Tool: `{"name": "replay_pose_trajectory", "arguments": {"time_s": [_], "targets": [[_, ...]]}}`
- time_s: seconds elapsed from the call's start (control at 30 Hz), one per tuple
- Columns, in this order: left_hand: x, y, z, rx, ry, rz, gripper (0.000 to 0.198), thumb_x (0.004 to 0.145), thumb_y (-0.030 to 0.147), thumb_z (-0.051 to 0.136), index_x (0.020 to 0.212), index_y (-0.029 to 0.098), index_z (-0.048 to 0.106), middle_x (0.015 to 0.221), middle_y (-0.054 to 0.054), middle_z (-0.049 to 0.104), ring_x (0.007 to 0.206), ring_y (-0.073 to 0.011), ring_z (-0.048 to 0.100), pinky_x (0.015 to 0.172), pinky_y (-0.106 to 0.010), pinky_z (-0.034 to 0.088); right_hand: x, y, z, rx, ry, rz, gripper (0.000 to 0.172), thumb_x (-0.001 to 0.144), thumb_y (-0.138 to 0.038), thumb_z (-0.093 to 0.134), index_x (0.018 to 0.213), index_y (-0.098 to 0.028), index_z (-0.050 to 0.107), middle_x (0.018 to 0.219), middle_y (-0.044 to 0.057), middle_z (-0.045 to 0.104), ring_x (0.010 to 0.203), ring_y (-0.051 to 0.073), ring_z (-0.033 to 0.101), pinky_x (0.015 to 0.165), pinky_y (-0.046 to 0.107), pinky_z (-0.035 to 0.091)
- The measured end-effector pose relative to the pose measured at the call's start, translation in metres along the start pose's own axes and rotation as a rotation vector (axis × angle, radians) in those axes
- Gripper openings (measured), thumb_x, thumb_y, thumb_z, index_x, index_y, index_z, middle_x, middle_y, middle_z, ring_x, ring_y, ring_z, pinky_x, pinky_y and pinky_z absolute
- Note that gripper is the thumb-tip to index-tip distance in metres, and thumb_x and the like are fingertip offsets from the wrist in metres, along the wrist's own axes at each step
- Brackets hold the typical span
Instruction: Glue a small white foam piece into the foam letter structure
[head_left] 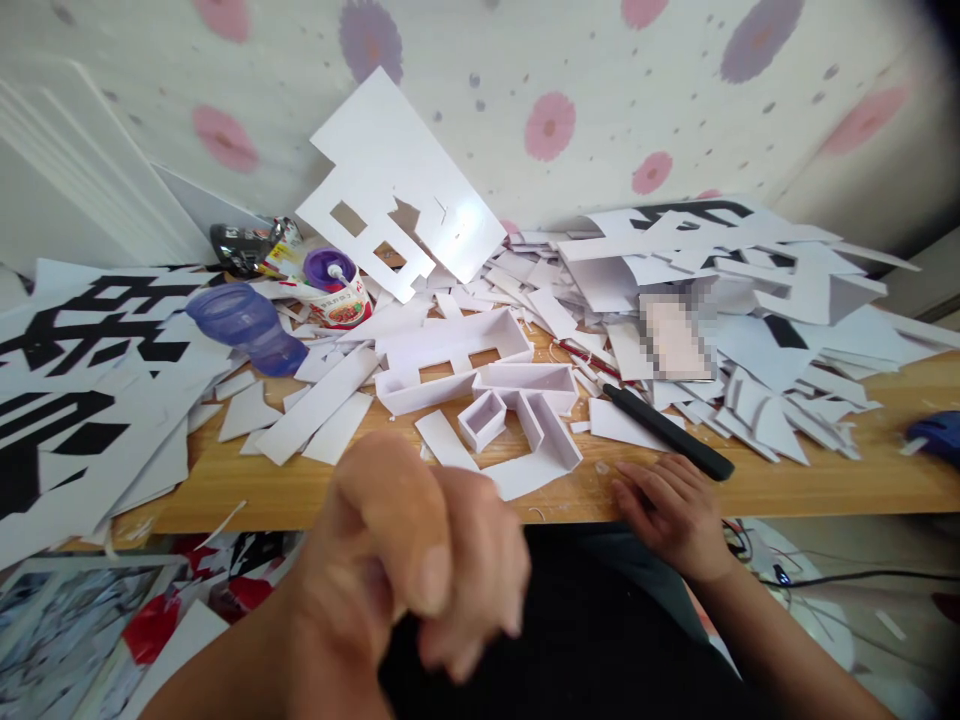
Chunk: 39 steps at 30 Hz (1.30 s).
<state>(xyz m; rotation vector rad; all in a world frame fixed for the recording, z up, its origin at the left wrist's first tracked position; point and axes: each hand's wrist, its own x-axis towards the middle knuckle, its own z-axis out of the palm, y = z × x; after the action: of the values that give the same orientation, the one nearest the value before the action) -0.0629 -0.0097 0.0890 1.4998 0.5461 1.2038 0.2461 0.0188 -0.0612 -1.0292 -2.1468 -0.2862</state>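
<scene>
My left hand [420,560] is raised close to the camera, somewhat blurred, with curled fingers and the thumb bent against them. Whatever may be inside it is hidden. At the table's front edge, my right hand [675,510] rests with loosely bent fingers, nothing visible in them. Just beyond those fingertips lies a long black-handled tool [667,432], apart from the hand. In the middle of the table are white walled pieces made of board: a long channel with cutouts [450,355], an angled frame [551,440] and a small open box [482,420].
White offcuts [517,275] pile up along the wall. A notched white sheet [405,180] leans there. Printed black-and-white sheets [97,370] lie left, beside a blue translucent cup [247,325] and a food tub [341,300]. A blue mouse [937,437] sits far right, and cables [840,577] hang below.
</scene>
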Motion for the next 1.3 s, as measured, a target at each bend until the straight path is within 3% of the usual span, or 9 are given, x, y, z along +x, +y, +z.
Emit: {"name": "replay_pose_trajectory", "arguments": {"time_s": [0.1,0.23,0.33,0.43,0.53,0.67,0.9,1.07,1.3], "targets": [[-0.009,-0.021,-0.025,0.022,0.042,0.071,0.023,0.081,0.029,0.069,0.07,0.023,0.049,0.057,0.005,0.047,0.05,-0.0108,0.052,0.056,-0.029,0.05,0.0,0.0,0.0,0.008,0.0,0.03,0.015,0.083,-0.015,0.065,0.098,-0.015,0.064,0.072,0.004,0.066,0.063,0.018,0.058,0.067,0.035,0.047],[-0.05,-0.05,-0.068,0.676,0.393,-0.098,0.007,0.084,0.026,0.064,0.088,0.024,0.058,0.075,0.001,0.057,0.07,-0.0156,0.058,0.065,-0.029,0.05,0.006,-0.004,-0.003,0.093,-0.014,0.153,0.016,0.086,-0.021,0.062,0.102,-0.018,0.065,0.075,0.004,0.067,0.068,0.018,0.062,0.066,0.033,0.05],[-0.078,-0.063,-0.083,1.128,0.294,-0.227,0.025,0.077,0.035,0.07,0.098,0.024,0.06,0.093,-0.002,0.064,0.088,-0.0216,0.062,0.079,-0.035,0.053,0.015,-0.013,-0.003,0.224,-0.034,0.194,0.022,0.087,-0.02,0.061,0.109,-0.02,0.062,0.076,0.003,0.065,0.069,0.017,0.062,0.064,0.03,0.051],[-0.092,-0.071,-0.083,1.296,0.096,-0.24,0.054,0.071,0.04,0.075,0.12,0.026,0.056,0.121,-0.008,0.061,0.111,-0.0295,0.059,0.092,-0.044,0.052,0.021,-0.023,0.002,0.287,-0.077,0.19,0.031,0.087,-0.023,0.062,0.118,-0.021,0.058,0.077,0.002,0.063,0.068,0.016,0.061,0.062,0.028,0.052],[-0.095,-0.077,-0.08,1.364,-0.025,-0.223,0.073,0.069,0.037,0.077,0.134,0.029,0.046,0.135,-0.01,0.054,0.123,-0.0331,0.052,0.102,-0.052,0.045,0.023,-0.027,0.012,0.251,-0.1,0.222,0.042,0.087,-0.03,0.063,0.127,-0.02,0.053,0.084,0.004,0.062,0.071,0.016,0.062,0.065,0.028,0.055],[-0.095,-0.08,-0.084,1.366,-0.065,-0.2,0.072,0.074,0.028,0.073,0.139,0.032,0.04,0.137,-0.008,0.053,0.126,-0.0313,0.05,0.108,-0.054,0.041,0.024,-0.029,0.023,0.23,-0.08,0.192,0.051,0.09,-0.031,0.06,0.137,-0.02,0.046,0.097,0.008,0.063,0.074,0.017,0.064,0.068,0.028,0.057],[-0.093,-0.081,-0.096,1.291,-0.011,-0.136,0.062,0.076,0.018,0.067,0.133,0.033,0.046,0.133,-0.007,0.056,0.124,-0.03,0.052,0.103,-0.046,0.048,0.032,-0.031,0.025,0.213,-0.094,0.017,0.031,0.091,-0.016,0.053,0.122,-0.018,0.057,0.098,0.009,0.067,0.084,0.018,0.067,0.069,0.025,0.058],[-0.087,-0.079,-0.101,1.252,-0.06,-0.105,0.053,0.08,0.015,0.061,0.129,0.032,0.05,0.131,-0.007,0.055,0.126,-0.0281,0.05,0.102,-0.043,0.049,0.032,-0.03,0.024,0.128,-0.036,-0.091,0.018,0.09,-0.015,0.053,0.105,-0.017,0.063,0.092,0.009,0.069,0.087,0.02,0.066,0.075,0.03,0.058],[-0.077,-0.077,-0.107,1.248,-0.118,-0.128,0.049,0.078,0.011,0.059,0.124,0.028,0.054,0.133,-0.008,0.053,0.128,-0.0264,0.047,0.104,-0.04,0.047,0.028,-0.027,0.023,0.144,0.006,-0.154,0.017,0.087,-0.011,0.058,0.101,-0.017,0.066,0.086,0.005,0.071,0.088,0.019,0.068,0.08,0.031,0.058]]}}
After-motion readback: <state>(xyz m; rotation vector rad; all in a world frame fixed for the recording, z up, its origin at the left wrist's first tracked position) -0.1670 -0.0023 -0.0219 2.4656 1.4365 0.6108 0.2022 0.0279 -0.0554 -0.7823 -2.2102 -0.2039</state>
